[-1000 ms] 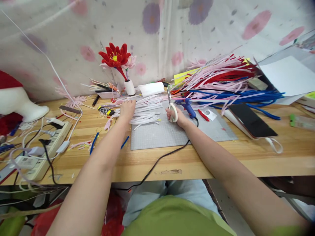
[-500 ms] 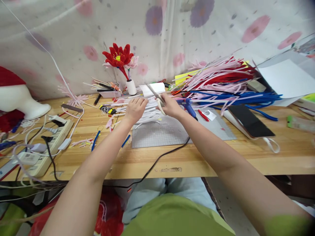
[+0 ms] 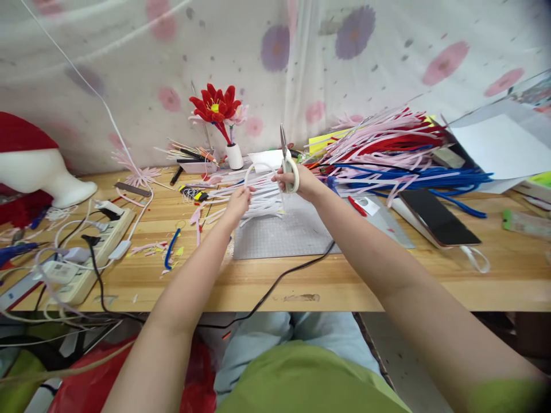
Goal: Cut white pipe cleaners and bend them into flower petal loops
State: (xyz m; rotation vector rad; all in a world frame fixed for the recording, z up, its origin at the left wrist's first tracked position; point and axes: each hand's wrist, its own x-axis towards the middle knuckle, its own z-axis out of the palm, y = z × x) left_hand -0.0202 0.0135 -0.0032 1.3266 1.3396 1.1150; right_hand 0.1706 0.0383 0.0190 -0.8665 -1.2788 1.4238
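backdrop: a pale cloth curtain (image 3: 301, 63) hangs in soft folds behind the surface — printed with pink and purple flowers
surface: a light wooden top (image 3: 344, 281) with a straight front edge, running the full width of the view
light: even and soft — no hard shadows
under the surface: dim, with loose cables (image 3: 51, 327) at the left

Scissors (image 3: 287, 163) in my right grip (image 3: 301, 180): white handles, grey blades. Pipe cleaner (image 3: 258, 167) betw. my grips: white, same as the loose pile (image 3: 258, 198) on the grey gridded mat (image 3: 284, 232). Counter (image 3: 387, 281): pale wood. Back right corner: heap of stems (image 3: 387, 149), pink, red & blue. Phone (image 3: 437, 217) black. Flower (image 3: 215, 106) at back edge red w/ yellow centre, in white pot (image 3: 235, 156). Curtain (image 3: 344, 51) white w/ pink & purple blooms. Power strip (image 3: 81, 258) at left edge: cream.
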